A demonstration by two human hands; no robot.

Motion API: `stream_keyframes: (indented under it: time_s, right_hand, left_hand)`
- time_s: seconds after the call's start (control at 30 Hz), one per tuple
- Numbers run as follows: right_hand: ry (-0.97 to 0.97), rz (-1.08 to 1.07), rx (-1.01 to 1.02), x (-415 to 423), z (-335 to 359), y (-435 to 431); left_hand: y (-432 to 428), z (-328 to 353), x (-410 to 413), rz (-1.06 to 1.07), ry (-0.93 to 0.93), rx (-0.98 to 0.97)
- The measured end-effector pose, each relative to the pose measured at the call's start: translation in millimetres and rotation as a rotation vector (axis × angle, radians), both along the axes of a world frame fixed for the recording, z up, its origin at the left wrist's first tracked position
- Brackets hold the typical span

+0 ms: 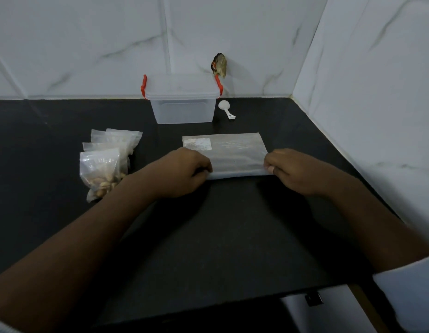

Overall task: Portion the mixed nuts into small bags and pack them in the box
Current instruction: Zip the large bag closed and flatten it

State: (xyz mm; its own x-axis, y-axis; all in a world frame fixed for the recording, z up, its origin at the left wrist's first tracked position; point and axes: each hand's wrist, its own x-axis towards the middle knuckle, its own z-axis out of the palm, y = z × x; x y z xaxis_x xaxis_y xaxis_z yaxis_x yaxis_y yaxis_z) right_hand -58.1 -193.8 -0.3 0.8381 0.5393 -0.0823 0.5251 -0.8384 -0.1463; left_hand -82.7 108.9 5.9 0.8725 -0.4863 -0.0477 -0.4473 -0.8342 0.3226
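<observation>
Head view: two hands pinch the near edge of a flat pouch on a black counter [232, 236].

Left hand [184, 171] grips the pouch [232, 152] at its near left corner and right hand [292, 173] at its near right corner, fingers curled on the plastic. The pouch's long axis runs left to right between them, and it looks flat (probably emptied). Filled small bags [105, 164] of nuts lie in a heap just left of the left hand, which is the nearer one. Beyond the pouch stands the box [183, 104], with its lid on and red latches, and a white scoop [226, 109] lies beside it on the right. A pale label [197, 143] and faint print on the pouch are too blurred to read.
</observation>
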Motion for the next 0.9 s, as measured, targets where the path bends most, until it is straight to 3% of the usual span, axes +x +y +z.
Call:
stream_keyframes:
  time_s: [0.27, 0.6, 0.9]
  right_hand:
    - [0.08, -0.145, 0.196, 22, 5, 8]
    - [-0.131, 0.011, 0.165, 25, -17, 7]
    - [0.054, 0.009, 0.176, 23, -4, -13]
  left_hand:
    - [0, -9, 14, 0.197, 0.048, -0.157]
    - [8, -25, 15, 0.248, -0.208, -0.135]
    - [27, -9, 12, 0.168, 0.024, -0.015]
